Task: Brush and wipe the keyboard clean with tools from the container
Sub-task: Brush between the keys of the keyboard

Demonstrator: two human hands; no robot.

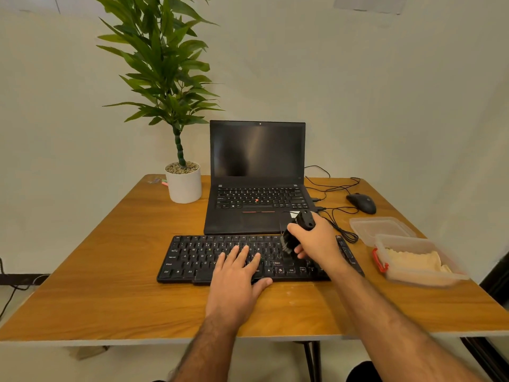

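A black keyboard (198, 257) lies on the wooden table in front of the laptop. My left hand (238, 277) rests flat on its middle keys, fingers straight, thumb at the front edge. My right hand (316, 244) grips a black brush (296, 232) by its handle, bristles down on the keys of the keyboard's right part. A clear plastic container (418, 274) with a red latch stands at the right and holds a cream cloth (416, 261).
An open black laptop (257, 177) stands behind the keyboard. The container's clear lid (381, 227) lies behind the container. A black mouse (361, 203) with cables sits at the back right. A potted plant (184, 186) stands at the back left.
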